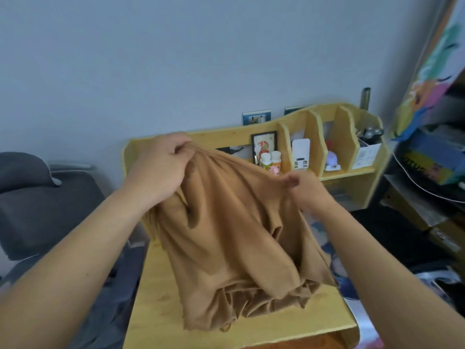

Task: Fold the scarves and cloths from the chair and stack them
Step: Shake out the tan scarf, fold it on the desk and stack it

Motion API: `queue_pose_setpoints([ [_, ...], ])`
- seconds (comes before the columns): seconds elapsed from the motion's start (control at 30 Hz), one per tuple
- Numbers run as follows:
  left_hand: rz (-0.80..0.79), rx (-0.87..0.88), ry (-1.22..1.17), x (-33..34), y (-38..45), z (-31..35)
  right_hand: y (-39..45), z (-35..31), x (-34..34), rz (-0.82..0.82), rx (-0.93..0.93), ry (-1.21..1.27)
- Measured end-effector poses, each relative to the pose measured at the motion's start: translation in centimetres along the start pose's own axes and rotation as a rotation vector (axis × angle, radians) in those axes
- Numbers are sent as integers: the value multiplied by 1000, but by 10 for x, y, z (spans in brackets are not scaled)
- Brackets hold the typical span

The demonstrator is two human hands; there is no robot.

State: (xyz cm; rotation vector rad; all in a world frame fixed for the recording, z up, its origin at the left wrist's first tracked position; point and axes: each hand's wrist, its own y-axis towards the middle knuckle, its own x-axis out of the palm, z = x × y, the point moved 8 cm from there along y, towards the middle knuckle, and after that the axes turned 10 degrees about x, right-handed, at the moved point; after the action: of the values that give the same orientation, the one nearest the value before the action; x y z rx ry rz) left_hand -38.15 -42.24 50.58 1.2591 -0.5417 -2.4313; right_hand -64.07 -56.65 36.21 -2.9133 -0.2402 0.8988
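A tan scarf [226, 235] hangs over the wooden desk [156, 311], its lower end bunched on the desktop. My left hand [161, 165] grips a gathered top corner of the scarf, raised in front of the shelf. My right hand [302, 187] holds the scarf's top edge further right and a little lower, with its fingers curled into the cloth. The fabric stretches between both hands and drapes down in loose folds.
A grey chair [37, 202] with dark cloth stands at the left of the desk. A wooden desk shelf [339, 137] at the back holds a framed picture [264, 144], small bottles [270, 159] and boxes. Cluttered shelves and cables fill the right side.
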Motion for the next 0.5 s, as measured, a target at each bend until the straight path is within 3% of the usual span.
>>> queue_pose_setpoints([
  [0.07,23,-3,-15,-11,9,4,-2,2,1,-257,93,21],
  [0.17,46,-50,-24,-21,18,6,-19,-7,9,-568,138,311],
  [0.23,46,-79,-20,-22,20,6,-17,-11,6,-441,112,328],
  [0.3,15,-88,-21,-19,21,8,-7,-18,-10,30,-76,-32],
  [0.33,-11,-80,-28,-15,21,9,-13,-28,-18,266,-185,-116],
  [0.37,-46,-63,-28,-10,21,11,-24,-38,-20,370,-288,-74],
  [0.4,-88,-32,-17,-6,20,15,-33,-47,-15,352,-380,20],
  [0.5,-241,113,59,8,17,34,-54,-76,26,-53,-490,120],
])
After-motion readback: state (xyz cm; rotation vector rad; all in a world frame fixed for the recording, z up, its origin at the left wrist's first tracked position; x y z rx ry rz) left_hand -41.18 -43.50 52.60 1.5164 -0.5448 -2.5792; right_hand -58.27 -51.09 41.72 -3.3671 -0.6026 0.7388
